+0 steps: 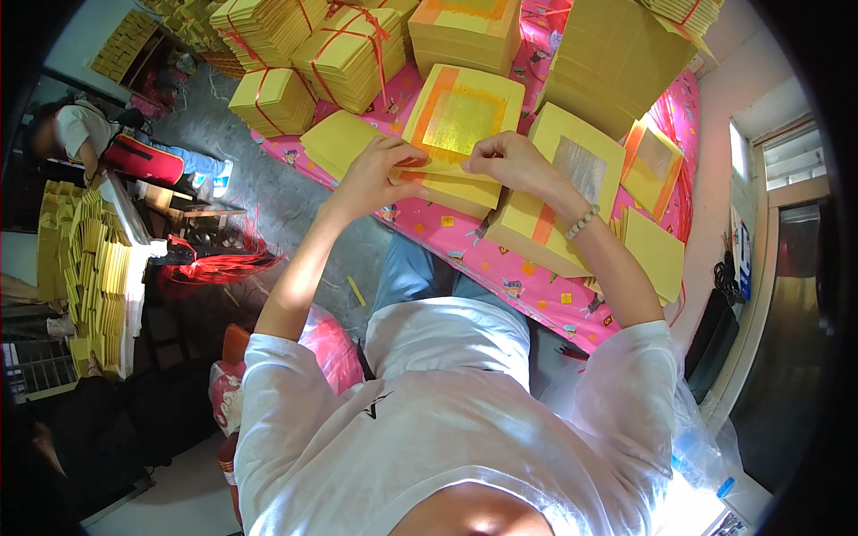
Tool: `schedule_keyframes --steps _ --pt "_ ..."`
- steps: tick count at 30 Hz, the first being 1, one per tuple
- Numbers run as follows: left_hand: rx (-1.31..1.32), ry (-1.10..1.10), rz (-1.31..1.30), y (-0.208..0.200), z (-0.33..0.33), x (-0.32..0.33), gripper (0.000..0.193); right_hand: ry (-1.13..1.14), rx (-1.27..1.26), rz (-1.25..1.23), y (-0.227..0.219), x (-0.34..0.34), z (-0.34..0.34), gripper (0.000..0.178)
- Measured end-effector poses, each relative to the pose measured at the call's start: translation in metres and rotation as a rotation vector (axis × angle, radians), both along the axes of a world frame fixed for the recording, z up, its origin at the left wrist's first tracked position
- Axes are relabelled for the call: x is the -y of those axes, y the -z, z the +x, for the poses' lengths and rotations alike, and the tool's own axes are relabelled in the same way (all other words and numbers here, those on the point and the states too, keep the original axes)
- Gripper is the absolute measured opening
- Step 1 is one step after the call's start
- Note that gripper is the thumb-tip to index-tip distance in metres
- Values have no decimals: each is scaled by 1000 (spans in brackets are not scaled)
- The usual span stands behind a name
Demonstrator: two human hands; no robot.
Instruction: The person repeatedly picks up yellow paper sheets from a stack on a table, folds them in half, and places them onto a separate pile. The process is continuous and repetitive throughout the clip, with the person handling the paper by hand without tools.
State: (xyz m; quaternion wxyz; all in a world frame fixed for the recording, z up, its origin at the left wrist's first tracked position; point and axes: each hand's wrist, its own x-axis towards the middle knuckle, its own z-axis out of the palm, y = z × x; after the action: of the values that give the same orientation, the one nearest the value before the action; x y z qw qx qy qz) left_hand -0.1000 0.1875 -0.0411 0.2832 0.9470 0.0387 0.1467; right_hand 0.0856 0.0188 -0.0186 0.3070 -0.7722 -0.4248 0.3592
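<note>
A stack of yellow paper sheets [456, 190] stands right in front of me, its top showing a shiny gold square [460, 119] with an orange border. My left hand [382, 175] is closed on the near left edge of a yellow paper sheet [447, 169] over this stack, thumb below and fingers above. With fingertips pinched together, my right hand [511, 161] grips the same sheet's edge farther right. The near edge looks lifted or folded. To the right is a thick paper stack [554, 134] with a silver square; flat yellow papers [340, 143] lie left of my left hand.
A pink patterned cloth [536, 284] covers the table. Yellow bundles tied with red string [349, 54] stand behind, and a large cardboard-like sheet [617, 67] rises at the back right. Another person [85, 134] sits at far left near red strands [223, 263] and more yellow stacks [98, 268].
</note>
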Motion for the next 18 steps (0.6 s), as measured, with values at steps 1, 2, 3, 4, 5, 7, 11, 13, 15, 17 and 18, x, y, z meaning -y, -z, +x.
schedule_keyframes --steps 1,2,3,4,5,7,11,13,15,17,18 --pt "-13 -13 9 -6 1 4 37 -1 13 22 -5 1 -2 23" --pt "-26 -25 17 -11 2 8 37 -8 27 67 -5 2 -3 23" --pt "-1 -37 82 -14 4 12 36 -14 43 113 -5 2 -3 23" --pt "24 -49 147 -16 7 17 34 -20 59 159 -7 3 -3 22" --pt "49 -60 211 -18 10 20 33 -33 112 213 -11 3 -4 22" --pt "156 -70 207 -14 20 22 29 -63 219 317 -23 4 -7 22" --pt "278 -137 158 -11 28 11 23 22 363 602 -34 11 -1 32" --pt "389 -221 -1 -14 27 0 21 204 328 763 -41 16 2 42" --pt "467 -252 -243 -18 26 -9 19 406 147 763 -29 14 17 50" --pt "508 -229 -564 -25 21 -13 17 514 -32 747 -16 13 31 54" --pt "513 -177 -785 -30 20 -11 19 521 -117 734 -13 11 35 54"
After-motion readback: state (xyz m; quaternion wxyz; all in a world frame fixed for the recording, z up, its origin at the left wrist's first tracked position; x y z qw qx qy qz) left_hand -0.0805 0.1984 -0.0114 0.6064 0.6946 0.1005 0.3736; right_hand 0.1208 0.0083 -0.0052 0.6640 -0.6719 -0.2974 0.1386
